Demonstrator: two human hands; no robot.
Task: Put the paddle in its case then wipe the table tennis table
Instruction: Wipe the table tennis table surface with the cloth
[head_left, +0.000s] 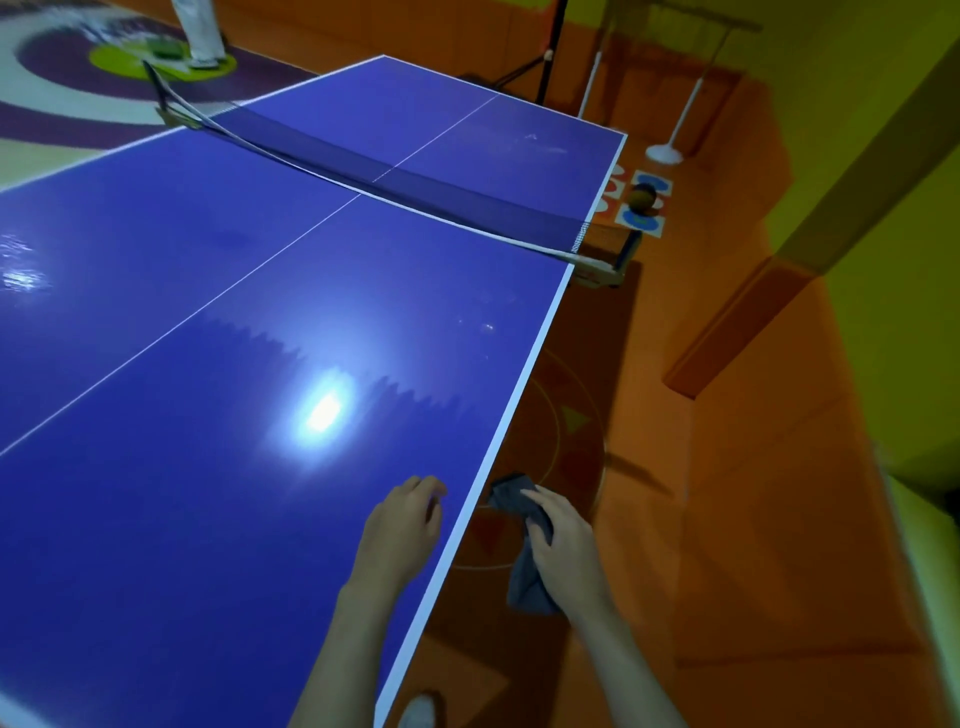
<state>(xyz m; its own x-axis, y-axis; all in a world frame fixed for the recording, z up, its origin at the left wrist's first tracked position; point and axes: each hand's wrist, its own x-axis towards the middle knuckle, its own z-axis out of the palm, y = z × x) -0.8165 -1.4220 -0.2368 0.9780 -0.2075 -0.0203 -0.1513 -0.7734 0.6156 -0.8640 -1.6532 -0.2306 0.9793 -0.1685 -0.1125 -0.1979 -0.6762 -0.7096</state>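
The blue table tennis table (208, 364) fills the left and middle of the view, with its net (395, 182) stretched across it. My right hand (563, 535) grips a grey cloth (524, 571) just off the table's right edge, above the floor; the cloth hangs down below the hand. My left hand (400, 525) hovers over or rests on the table surface near that edge, its fingers loosely curled and holding nothing. A wet-looking streaked patch reflects light on the near half of the table. No paddle or case is in view.
The orange floor (727, 467) runs along the table's right side. A white pole stand (664, 154) and patterned floor tiles with a ball (642, 197) lie past the net post. A black tripod (548, 57) stands at the far corner. A person's legs (200, 31) stand far left.
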